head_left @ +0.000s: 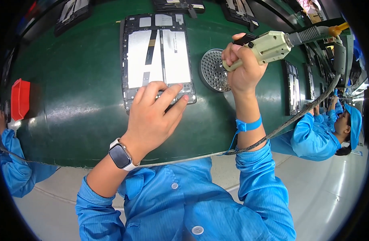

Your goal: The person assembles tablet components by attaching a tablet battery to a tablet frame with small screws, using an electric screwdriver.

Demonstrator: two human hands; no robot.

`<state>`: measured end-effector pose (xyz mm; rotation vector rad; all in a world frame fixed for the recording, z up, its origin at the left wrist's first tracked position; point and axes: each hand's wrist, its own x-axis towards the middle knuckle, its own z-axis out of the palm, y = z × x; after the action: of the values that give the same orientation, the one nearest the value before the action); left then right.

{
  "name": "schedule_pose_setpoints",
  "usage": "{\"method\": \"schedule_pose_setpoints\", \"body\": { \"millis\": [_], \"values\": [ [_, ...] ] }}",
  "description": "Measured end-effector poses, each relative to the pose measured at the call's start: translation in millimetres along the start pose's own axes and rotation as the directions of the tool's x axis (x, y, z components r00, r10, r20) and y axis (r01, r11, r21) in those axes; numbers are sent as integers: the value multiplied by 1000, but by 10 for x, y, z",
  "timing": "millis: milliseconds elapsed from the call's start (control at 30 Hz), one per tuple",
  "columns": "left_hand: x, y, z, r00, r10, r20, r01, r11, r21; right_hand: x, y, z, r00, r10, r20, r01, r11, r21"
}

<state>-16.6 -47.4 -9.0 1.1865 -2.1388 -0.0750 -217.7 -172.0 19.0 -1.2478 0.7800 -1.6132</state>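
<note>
An opened tablet lies on the green bench mat in front of me, its silver battery and black frame showing. My left hand rests on the tablet's near end, fingers stretched out and apart, with fingertips touching the dark strip there. In my right hand is a pale electric screwdriver, gripped with the fingers wrapped round it. Its tip end points down-left over a round metal screw tray with a perforated top. Loose small screws seem to lie at the tray's near side. The bit's very tip is hidden.
A red bin stands at the left. More opened tablets lie along the far edge and at the right. A grey cable hangs down past my right forearm. Co-workers in blue sit at both sides.
</note>
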Motion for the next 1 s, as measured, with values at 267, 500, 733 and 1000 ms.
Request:
{"method": "schedule_pose_setpoints", "body": {
  "millis": [267,500,733,1000],
  "values": [
    [-32,-94,-124,999,0,-40,-4,996,-89,-63,-128,-1,998,-60,-34,63,992,107],
    [-218,-271,-252,994,-97,-49,86,980,-180,-529,-359,526,961,121,248,-157,979,132],
    [-191,-252,-236,993,-104,-64,88,973,-212,-684,-407,674,934,206,293,-206,978,-34],
    [-183,-236,-197,993,-97,-66,80,971,-223,-661,-299,542,893,193,406,-260,959,116]
  ]
}}
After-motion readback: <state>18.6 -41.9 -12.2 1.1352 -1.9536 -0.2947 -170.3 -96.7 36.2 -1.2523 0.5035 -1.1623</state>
